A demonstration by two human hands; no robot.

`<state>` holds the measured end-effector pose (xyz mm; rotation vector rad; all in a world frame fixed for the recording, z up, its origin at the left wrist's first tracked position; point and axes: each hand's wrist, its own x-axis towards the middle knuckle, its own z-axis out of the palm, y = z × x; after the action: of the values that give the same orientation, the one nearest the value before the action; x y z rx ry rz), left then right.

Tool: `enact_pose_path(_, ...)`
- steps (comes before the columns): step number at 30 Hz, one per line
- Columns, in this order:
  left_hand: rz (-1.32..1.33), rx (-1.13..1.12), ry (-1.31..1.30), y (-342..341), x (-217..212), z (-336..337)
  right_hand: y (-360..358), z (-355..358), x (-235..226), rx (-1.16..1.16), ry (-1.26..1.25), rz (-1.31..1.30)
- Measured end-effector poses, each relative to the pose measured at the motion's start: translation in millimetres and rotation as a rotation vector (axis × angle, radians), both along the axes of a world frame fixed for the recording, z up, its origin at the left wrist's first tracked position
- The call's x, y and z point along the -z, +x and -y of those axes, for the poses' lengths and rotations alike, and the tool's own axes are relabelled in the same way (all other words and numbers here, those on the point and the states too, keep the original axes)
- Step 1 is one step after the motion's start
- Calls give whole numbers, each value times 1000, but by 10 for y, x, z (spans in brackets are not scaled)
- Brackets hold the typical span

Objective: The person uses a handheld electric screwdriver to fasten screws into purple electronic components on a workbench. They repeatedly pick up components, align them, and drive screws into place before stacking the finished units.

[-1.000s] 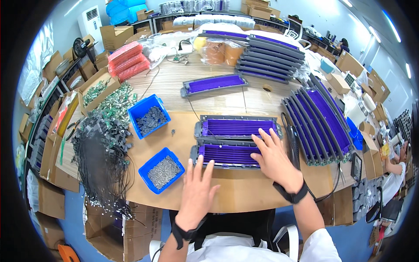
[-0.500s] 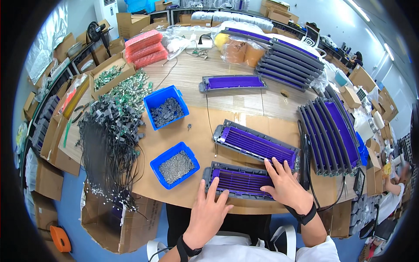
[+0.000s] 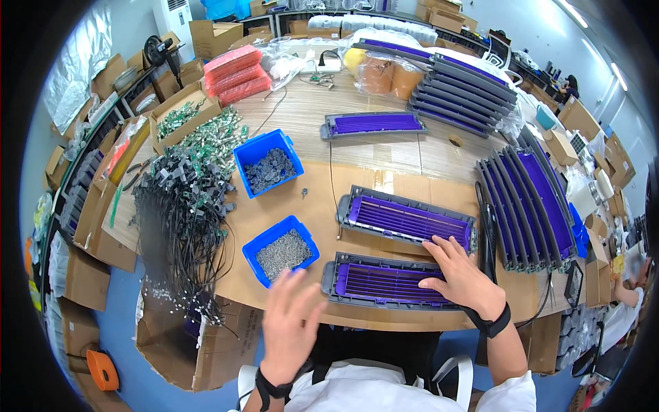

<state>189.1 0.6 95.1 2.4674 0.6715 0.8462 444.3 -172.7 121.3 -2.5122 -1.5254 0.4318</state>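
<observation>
The left hand is raised at the table's near edge, palm toward the table, fingers pointing up and away from the body; it is blurred. The right hand comes in from the lower right, palm down, its fingers angled away and to the left, its thumb pointing left.

The near panel lies on the cardboard, its right end under the right hand and its left end to the right of the left hand, apart from it. The far panel lies just beyond it, slanted, its right end by the right fingertips.

The right hand is spread, with its thumb over the near panel's slats and its fingers at the far panel's near rim; how firmly they press, I cannot tell. The left hand's fingers are loosely parted, near the blue tray.
</observation>
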Motion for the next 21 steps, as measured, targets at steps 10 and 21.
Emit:
enact_pose_path(10,-35,-210,-24,-46,174,-570,-22,-16,-121,-47,-19,-8)
enact_pose_path(21,22,-57,-76,-134,133,-820,-43,-67,-114,-54,46,-6)
